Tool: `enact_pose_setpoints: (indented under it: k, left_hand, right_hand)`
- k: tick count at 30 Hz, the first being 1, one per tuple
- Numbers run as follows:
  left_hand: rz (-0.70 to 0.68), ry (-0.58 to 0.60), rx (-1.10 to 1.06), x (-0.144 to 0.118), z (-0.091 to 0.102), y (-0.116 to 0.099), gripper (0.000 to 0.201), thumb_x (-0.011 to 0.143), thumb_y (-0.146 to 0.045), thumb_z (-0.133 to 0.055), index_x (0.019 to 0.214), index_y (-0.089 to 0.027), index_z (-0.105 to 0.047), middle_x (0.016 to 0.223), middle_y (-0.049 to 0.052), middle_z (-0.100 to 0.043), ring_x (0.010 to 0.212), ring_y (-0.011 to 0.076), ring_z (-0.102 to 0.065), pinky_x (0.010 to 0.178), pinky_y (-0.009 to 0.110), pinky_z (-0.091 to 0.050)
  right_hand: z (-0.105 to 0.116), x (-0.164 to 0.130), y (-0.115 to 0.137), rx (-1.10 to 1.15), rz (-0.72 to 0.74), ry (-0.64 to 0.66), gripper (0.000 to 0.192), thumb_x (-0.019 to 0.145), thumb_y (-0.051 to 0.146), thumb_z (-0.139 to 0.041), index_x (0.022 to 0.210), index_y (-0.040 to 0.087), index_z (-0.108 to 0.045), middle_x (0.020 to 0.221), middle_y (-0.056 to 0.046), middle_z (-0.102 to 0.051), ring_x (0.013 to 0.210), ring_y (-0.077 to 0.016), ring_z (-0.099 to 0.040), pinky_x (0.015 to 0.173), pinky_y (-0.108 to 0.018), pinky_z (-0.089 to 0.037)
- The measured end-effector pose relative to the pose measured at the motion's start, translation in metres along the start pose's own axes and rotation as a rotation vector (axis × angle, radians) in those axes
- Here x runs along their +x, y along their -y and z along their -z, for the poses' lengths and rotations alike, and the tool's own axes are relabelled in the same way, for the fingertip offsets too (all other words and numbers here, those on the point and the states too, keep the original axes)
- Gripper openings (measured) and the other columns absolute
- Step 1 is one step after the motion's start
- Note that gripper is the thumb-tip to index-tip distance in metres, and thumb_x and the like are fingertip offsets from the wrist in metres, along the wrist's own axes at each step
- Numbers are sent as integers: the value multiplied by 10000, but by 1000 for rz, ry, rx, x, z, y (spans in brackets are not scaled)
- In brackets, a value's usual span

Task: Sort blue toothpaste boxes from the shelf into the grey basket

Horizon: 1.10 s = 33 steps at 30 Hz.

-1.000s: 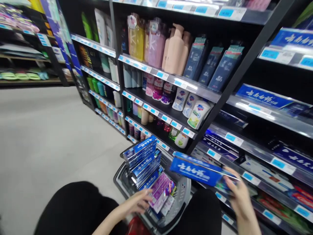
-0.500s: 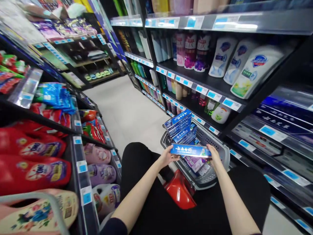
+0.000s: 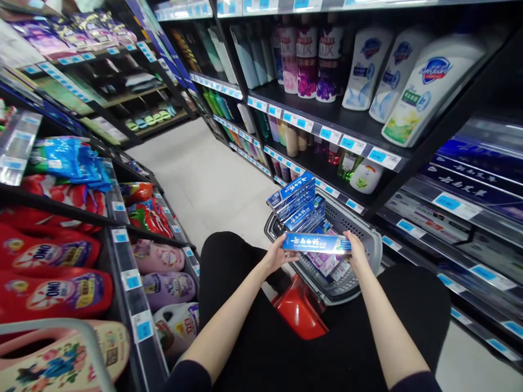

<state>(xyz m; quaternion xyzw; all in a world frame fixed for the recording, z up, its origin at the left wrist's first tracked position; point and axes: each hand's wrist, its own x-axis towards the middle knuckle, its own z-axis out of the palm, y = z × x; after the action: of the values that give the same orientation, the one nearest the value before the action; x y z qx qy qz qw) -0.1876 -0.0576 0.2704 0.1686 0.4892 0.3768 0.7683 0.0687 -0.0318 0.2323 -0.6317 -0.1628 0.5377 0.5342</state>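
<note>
Both hands share one blue toothpaste box (image 3: 316, 243), held level and crosswise. Left hand (image 3: 277, 255) has its grip closed on the box's left end, fingers curled under, thumb on top. Right hand (image 3: 354, 251) has its grip closed on the right end, fingers wrapped over the top edge. The box sits just above the grey basket (image 3: 370, 239), over its near half. Inside the basket, a stack of blue toothpaste boxes (image 3: 297, 204) leans at the far left side, tilted; purple boxes (image 3: 324, 264) lie under the held box, partly hidden by it. A red handle part (image 3: 300, 313) sticks out below the basket's near rim, against the person's black-clad knees. Floor (image 3: 212, 185) runs pale grey down the aisle. On the right, dark shelf (image 3: 351, 122) carries white pump bottles (image 3: 427, 90) and pink bottles (image 3: 304, 60), blue price tags along the edges. On the left, racks hold red detergent bags (image 3: 53, 288) and blue packs (image 3: 67, 160).
</note>
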Motion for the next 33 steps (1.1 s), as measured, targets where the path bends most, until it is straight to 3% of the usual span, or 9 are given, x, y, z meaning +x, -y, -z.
enact_pose_setpoints:
  k: [7,18,26,33]
  left_hand:
    - [-2,29,1,-2,-1,-1,459,934,-499,-349,975,-115,-598,757,111,-683,696,214,-671,700,352,-563]
    - [-26,33,-8,-1,1,0,456,880,-549,-469,948,-117,-596,726,87,-686,675,200,-669,766,391,-569]
    - [-14,8,6,-2,-2,-1,426,893,-532,-452,930,-134,-600,744,79,-682,676,204,-665,783,415,-560]
    - [-11,-8,5,0,0,0,412,880,-533,-482,911,-142,-607,703,51,-662,651,188,-656,769,386,-558]
  right_hand:
    - [3,1,1,-16,-40,-4,485,479,564,-737,784,200,-636,642,34,-587,583,-147,-523,490,-256,-393]
    - [4,2,3,-40,-14,2,503,469,588,-727,758,185,-646,745,13,-624,659,-152,-557,534,-253,-430]
    - [0,-10,17,-109,-184,-3,280,694,454,-632,833,211,-624,663,31,-583,542,-148,-562,452,-260,-457]
    - [-1,-13,22,-132,-225,0,198,789,395,-590,858,211,-618,643,29,-592,513,-139,-573,446,-259,-493]
